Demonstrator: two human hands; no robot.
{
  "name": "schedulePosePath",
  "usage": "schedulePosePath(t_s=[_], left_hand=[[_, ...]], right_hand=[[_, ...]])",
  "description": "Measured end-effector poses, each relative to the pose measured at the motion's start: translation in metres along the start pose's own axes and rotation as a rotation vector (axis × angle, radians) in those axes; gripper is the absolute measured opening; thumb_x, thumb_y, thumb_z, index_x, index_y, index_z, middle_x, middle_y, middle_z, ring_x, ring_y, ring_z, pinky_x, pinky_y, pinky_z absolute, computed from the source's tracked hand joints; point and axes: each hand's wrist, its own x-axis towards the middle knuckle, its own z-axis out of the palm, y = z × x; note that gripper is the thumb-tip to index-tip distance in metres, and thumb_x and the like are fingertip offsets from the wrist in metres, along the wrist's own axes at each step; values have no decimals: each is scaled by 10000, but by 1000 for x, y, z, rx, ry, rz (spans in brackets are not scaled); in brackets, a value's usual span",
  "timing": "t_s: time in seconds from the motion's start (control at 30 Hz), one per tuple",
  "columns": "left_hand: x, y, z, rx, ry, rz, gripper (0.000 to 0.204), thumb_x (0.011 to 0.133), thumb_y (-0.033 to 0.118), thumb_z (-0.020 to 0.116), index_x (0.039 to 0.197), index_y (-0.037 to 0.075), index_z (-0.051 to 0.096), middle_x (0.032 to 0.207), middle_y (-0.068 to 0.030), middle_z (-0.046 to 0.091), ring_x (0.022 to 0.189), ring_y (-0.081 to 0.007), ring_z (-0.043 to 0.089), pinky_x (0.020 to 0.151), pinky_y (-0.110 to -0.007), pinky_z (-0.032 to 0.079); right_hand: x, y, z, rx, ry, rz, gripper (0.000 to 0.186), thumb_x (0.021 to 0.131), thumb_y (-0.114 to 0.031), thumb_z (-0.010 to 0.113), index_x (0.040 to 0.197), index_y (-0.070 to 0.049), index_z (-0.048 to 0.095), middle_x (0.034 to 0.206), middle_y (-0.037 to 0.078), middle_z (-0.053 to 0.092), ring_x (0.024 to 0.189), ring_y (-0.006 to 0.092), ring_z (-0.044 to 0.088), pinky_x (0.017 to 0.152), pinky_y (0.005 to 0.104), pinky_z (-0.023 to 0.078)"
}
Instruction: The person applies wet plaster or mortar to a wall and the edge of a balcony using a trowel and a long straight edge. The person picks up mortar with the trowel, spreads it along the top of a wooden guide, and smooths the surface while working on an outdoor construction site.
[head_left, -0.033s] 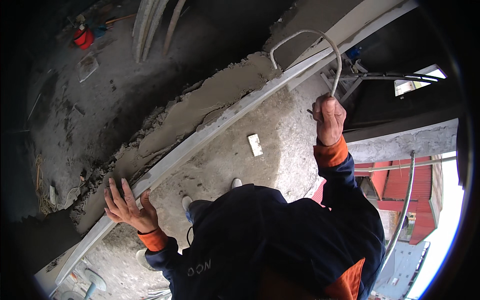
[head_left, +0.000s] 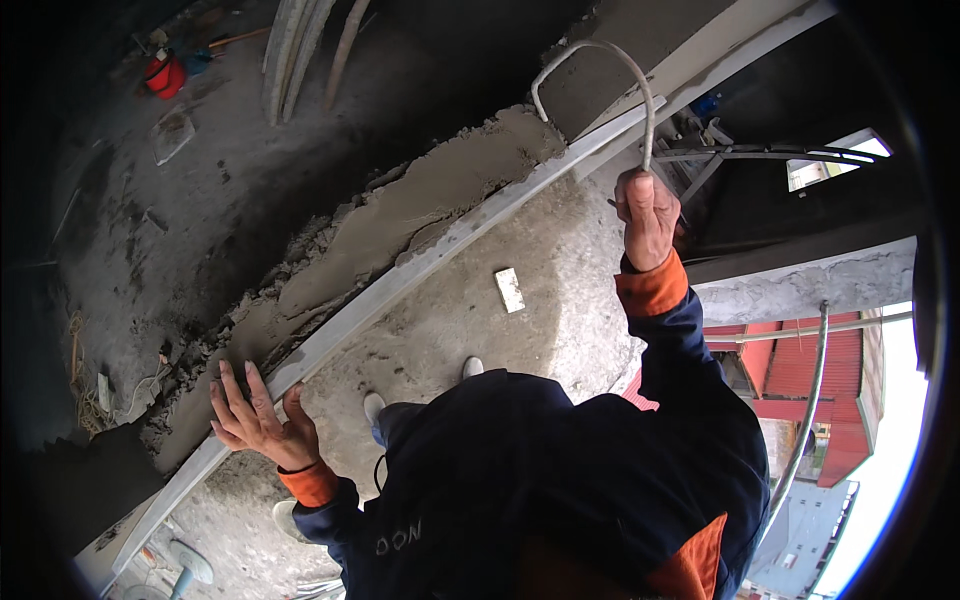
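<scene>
1. In the head view, the left hand [head_left: 262, 425] lay open, fingers spread, flat against the pale straight rail [head_left: 420, 270] at the lower left, with the fingertips reaching onto the grey mortar bed [head_left: 400, 215] just beyond it.
2. The right hand [head_left: 648, 215] was closed in a fist around the lower end of a bent grey rod [head_left: 630, 70], which rose from the fist and arched over to the left, above the far right end of the mortar.
3. The rail ran diagonally from the near left up to the far right, and the mortar lay heaped along its far side, touching it for most of its length.
4. A small pale rectangular tile [head_left: 510, 290] lay flat on the concrete floor [head_left: 560, 320] on the near side of the rail, between the two hands and apart from both.
5. Both sleeves were dark blue with orange cuffs, and two pale shoe tips [head_left: 473, 367] showed on the floor below the tile.
6. At the far left a red bucket [head_left: 163, 75] stood on the rough ground, well apart from the hands, near a flat grey slab [head_left: 172, 135].
7. At the right edge a red building [head_left: 830, 390] showed beyond a concrete ledge [head_left: 800, 285]; any markings there were too small to make out.
</scene>
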Motion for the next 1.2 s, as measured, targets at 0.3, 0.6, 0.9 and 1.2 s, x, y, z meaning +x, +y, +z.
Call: schedulePosePath(t_s=[0.3,0.6,0.9,1.2], left_hand=[[1,5,1,15,-70,-40,558,911,586,401,1270,189,560,1367,-69,503,1295,-301,379,1058,-498,126],[2,2,-3,77,-75,-2,625,895,622,384,1310,176,527,1387,-46,482,1293,-304,383,1049,-533,137],[5,4,-1,94,-23,61,623,916,611,350,1313,163,522,1375,-55,493,1272,-301,407,1063,-517,127],[5,2,10,5,58,102,580,881,583,442,1304,199,540,1371,-3,503,1260,-270,408,1027,-475,218]], right_hand=[[112,91,101,-784,-50,-105,437,962,-468,406,818,-86,561,582,172,573,602,403,606,549,476,487],[124,106,122,-978,-157,52,478,964,-487,346,901,-89,602,646,174,633,645,377,643,611,473,522],[122,85,94,-712,-248,356,558,954,-523,339,986,-86,684,898,200,669,891,403,627,823,464,492],[108,131,59,-678,-218,117,580,936,-542,421,785,-25,638,632,102,577,647,256,567,666,372,464]])
